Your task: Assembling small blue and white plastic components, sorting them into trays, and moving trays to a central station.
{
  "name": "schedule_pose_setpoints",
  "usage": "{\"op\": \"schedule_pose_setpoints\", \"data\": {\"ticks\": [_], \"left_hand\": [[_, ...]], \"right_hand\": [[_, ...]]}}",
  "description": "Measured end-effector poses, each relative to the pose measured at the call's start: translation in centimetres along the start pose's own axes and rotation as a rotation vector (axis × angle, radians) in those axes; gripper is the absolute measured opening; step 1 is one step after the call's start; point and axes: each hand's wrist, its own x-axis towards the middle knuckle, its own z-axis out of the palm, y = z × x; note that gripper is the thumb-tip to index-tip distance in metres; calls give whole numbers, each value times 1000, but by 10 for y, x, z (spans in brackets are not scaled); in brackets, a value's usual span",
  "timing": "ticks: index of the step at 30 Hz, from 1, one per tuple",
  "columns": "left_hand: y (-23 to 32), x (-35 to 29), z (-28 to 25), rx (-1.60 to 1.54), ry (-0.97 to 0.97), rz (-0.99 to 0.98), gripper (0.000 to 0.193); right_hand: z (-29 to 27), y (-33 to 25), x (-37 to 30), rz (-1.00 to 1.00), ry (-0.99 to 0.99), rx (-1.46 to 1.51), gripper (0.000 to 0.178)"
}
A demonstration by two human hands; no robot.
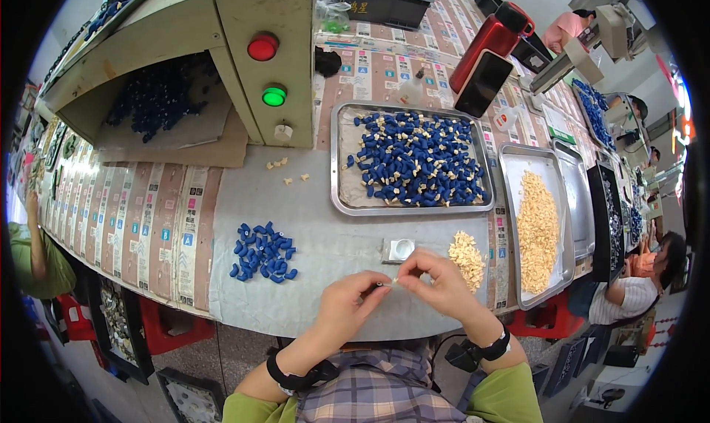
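Observation:
My left hand [347, 306] is closed in a pinch on a small thin piece with a dark end; its kind is too small to tell. Facing it, the fingertips of my right hand [441, 286] pinch a small cream piece [395, 282], and the two pieces meet or nearly meet. Just beyond my hands sits a small square metal block with a round white top [401, 250]. A heap of cream pieces [467, 260] lies right of my right hand. Left of my left hand is a loose pile of blue elbow-shaped pieces [262, 253].
A metal tray [339, 194] holds many blue pieces with cream parts. Another tray [566, 271] at right holds cream pieces. A machine [270, 61] with red and green lights stands at far left. A phone [484, 83] leans against a red flask [497, 35]. Other people sit around.

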Motion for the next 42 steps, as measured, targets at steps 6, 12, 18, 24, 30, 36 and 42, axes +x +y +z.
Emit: {"op": "schedule_pose_setpoints", "data": {"ticks": [6,12,18,24,30,36,42], "left_hand": [[-11,-1,-8,-51,134,-98,15],[-5,3,-13,83,106,43,19],[-4,0,-1,-2,100,52,20],[0,1,4,41,136,86,18],[-1,2,5,145,155,147,18],[3,2,5,233,192,273,17],[6,6,3,109,199,182,18]], "right_hand": [[-11,17,21,-178,265,-466,6],[-5,21,20,-181,266,-529,5],[0,9,6,23,114,231,5],[15,-3,-1,100,6,462,8],[18,-7,0,87,13,311,5],[24,-2,-1,23,78,327,5],[0,-21,15,36,10,58,6]]}}
